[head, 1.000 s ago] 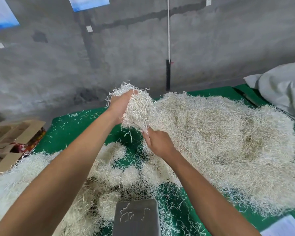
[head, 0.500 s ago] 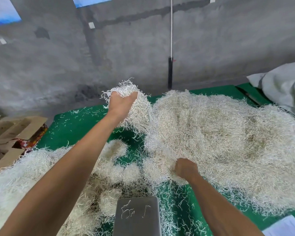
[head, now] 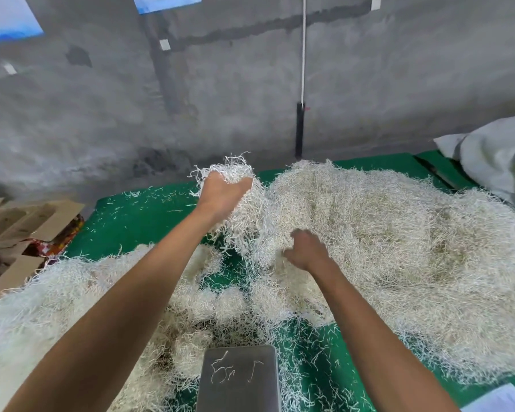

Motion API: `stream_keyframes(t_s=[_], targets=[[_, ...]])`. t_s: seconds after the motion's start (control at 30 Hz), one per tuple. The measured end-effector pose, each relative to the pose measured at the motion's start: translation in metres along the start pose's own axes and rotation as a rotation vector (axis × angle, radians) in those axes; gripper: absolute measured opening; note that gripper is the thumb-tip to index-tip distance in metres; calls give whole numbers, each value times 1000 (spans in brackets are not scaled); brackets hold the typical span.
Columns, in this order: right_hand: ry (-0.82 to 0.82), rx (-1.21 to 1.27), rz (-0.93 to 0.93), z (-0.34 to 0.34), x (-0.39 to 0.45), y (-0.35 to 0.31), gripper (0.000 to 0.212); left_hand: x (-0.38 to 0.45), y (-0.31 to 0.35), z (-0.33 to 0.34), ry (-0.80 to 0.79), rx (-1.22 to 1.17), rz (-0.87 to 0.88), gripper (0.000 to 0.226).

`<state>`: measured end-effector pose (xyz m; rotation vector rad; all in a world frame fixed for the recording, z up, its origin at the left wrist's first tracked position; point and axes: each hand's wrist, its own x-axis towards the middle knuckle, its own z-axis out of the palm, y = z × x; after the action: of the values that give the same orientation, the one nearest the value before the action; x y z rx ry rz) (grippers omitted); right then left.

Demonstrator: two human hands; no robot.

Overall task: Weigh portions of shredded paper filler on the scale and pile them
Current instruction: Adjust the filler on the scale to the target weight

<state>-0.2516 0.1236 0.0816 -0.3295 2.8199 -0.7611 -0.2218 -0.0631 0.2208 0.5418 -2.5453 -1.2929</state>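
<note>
The left hand (head: 222, 193) is raised above the green surface (head: 137, 221), its grip closed around a clump of shredded paper filler (head: 244, 209) — strands are trailing down from the fist toward the large heap (head: 399, 257) spreading across the right side. The right hand (head: 306, 248) is sitting lower, at the near-left edge of that heap, fingers curled into the shreds; whether it is actually pinching a tuft or only touching it cannot be told, as the fingertips are blurred.

A second pile (head: 42, 304) of the filler is lying on the left of the surface, partly under the left forearm, with smaller rounded clumps (head: 208, 298) sitting between it and the heap.

The scale (head: 240, 379) is resting at the near edge, between the two forearms — its grey metal platform is carrying only a few loose strands.

Flattened cardboard boxes (head: 27, 221) are stacked off the left edge; what is inside them is not visible. A grey sack (head: 494, 162) is lying at the far right, and a white sheet (head: 500, 399) is showing at the bottom right corner.
</note>
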Motion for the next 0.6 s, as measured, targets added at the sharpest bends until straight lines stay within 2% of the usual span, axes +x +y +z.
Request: stream_keyframes(t_s=[0.07, 0.13, 0.17, 0.2, 0.23, 0.3, 0.33, 0.4, 0.43, 0.47, 0.5, 0.53, 0.6], targets=[[184, 386, -24, -15, -3, -21, 37, -6, -1, 2, -81, -4, -12, 109], [394, 692, 7, -21, -13, -37, 35, -12, 0, 1, -127, -7, -2, 114], [445, 812, 38, -19, -18, -44, 30, -16, 1, 0, -117, 8, 16, 114], [417, 943, 93, -15, -22, -50, 24, -20, 1, -2, -92, 37, 32, 111], [300, 1065, 159, -12, -26, -56, 25, -23, 1, -4, -64, 67, 67, 101], [-91, 1297, 314, -10, -36, -66, 56, -26, -5, -5, -33, 169, 155, 58], [-277, 1426, 335, -9, -42, -68, 70, -31, -9, -5, -52, 201, 179, 56], [-523, 1760, 271, -8, -53, -76, 90, -50, -16, -2, -153, 199, 129, 85], [-565, 1910, 242, -8, -60, -79, 98, -60, -22, 0, -221, 159, 57, 111], [-551, 1975, 236, -9, -66, -83, 102, -69, -31, 2, -280, 142, -17, 131], [-513, 1938, 216, -10, -72, -86, 99, -78, -39, 2, -315, 155, -83, 140], [-458, 1801, 197, -10, -80, -91, 87, -86, -49, 1, -320, 166, -124, 140], [-219, 1506, 241, -10, -87, -97, 65, -95, -67, -6, -317, 122, -160, 135]])
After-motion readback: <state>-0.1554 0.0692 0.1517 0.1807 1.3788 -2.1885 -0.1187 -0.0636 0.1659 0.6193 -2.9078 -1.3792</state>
